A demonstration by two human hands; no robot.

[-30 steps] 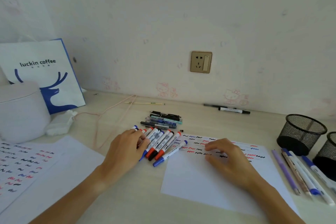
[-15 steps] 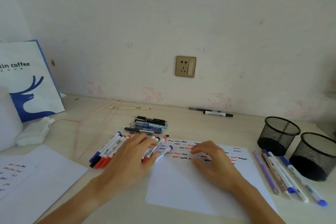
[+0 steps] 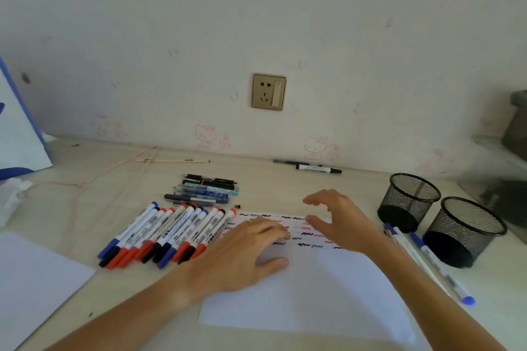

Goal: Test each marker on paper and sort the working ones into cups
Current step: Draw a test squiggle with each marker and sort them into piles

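Your left hand lies flat on the paper, fingers relaxed; your right hand hovers loosely spread, holding nothing. Markers sit left; two cups right.

Soft, even daylight, moderately bright, with a faint greenish cast; only weak shadows under the hands and beside the mesh cups; no glare; the wide lens bends the edges; the right margin and fingertips are blurred.

A gold wall socket faces me. At my far left stands a blue-and-white paper bag (mostly cut off), a pink cord trailing nearby.
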